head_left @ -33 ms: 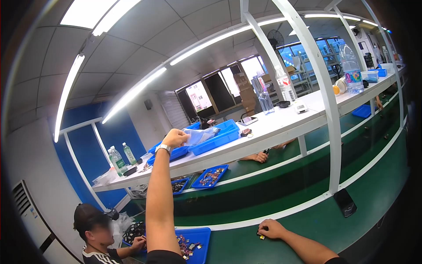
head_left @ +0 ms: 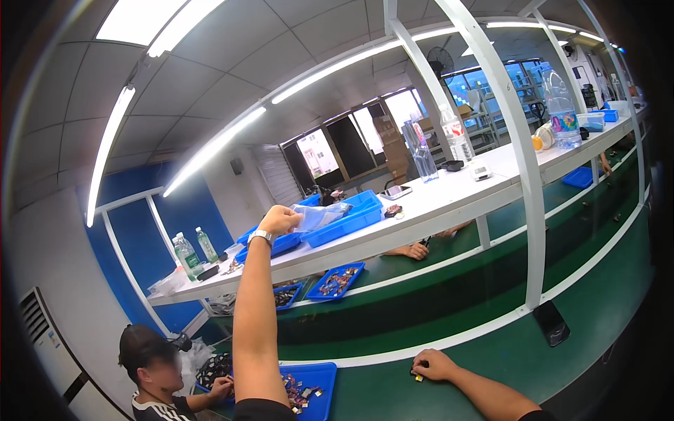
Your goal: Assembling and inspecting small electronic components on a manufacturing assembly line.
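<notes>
My left hand reaches up to the white shelf, fingers closed on the edge of a clear plastic bag. That bag lies partly over a blue bin on the shelf. Down on the green bench, my right hand rests with its fingers curled round a small black part with a yellow patch. The fingers cover most of this part. Near my left forearm, a blue tray holds several small parts in yellow, red and white.
A white upright post rises from the bench beside a black phone. Bottles, including a tall clear one, stand on the shelf. A co-worker sits at lower left. Another person's hand shows beneath the shelf.
</notes>
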Motion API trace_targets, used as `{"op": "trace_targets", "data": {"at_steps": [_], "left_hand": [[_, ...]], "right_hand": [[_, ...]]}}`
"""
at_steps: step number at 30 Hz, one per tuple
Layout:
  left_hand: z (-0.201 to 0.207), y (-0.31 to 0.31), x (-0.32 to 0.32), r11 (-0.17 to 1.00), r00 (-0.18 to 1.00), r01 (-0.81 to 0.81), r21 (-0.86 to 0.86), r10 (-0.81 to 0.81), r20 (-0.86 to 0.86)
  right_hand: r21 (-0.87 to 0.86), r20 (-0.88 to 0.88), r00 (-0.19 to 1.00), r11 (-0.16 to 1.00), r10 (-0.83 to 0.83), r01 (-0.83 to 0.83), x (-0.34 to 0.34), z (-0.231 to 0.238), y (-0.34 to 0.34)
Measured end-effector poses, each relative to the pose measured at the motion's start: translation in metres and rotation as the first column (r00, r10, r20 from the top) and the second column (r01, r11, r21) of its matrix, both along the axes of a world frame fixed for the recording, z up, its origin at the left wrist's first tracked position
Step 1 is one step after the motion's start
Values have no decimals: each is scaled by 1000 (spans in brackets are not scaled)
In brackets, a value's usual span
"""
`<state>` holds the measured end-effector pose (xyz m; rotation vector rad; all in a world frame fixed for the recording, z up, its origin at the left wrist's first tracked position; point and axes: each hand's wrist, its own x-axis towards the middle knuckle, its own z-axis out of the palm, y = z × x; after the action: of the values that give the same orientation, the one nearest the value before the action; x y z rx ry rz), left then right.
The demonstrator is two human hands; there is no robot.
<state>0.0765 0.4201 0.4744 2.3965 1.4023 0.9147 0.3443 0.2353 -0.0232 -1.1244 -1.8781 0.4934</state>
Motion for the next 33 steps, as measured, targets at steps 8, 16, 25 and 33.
{"op": "trace_targets", "data": {"at_steps": [8,16,25,33], "left_hand": [[-13,-12,-9,994,959,59,97,-83,271],[-55,-39,19,964,975,144,225,-177,133],[6,28,45,719,994,26,695,-93,59],[27,28,79,862,976,101,497,-184,121]], "right_hand": [[35,3,1000,999,-13,13,-3,-2,3],[42,6,999,999,-32,32,-1,-1,2],[-3,-19,1000,1000,-7,7,-4,-1,0],[-14,-12,1000,1000,6,-7,-2,0,0]]}}
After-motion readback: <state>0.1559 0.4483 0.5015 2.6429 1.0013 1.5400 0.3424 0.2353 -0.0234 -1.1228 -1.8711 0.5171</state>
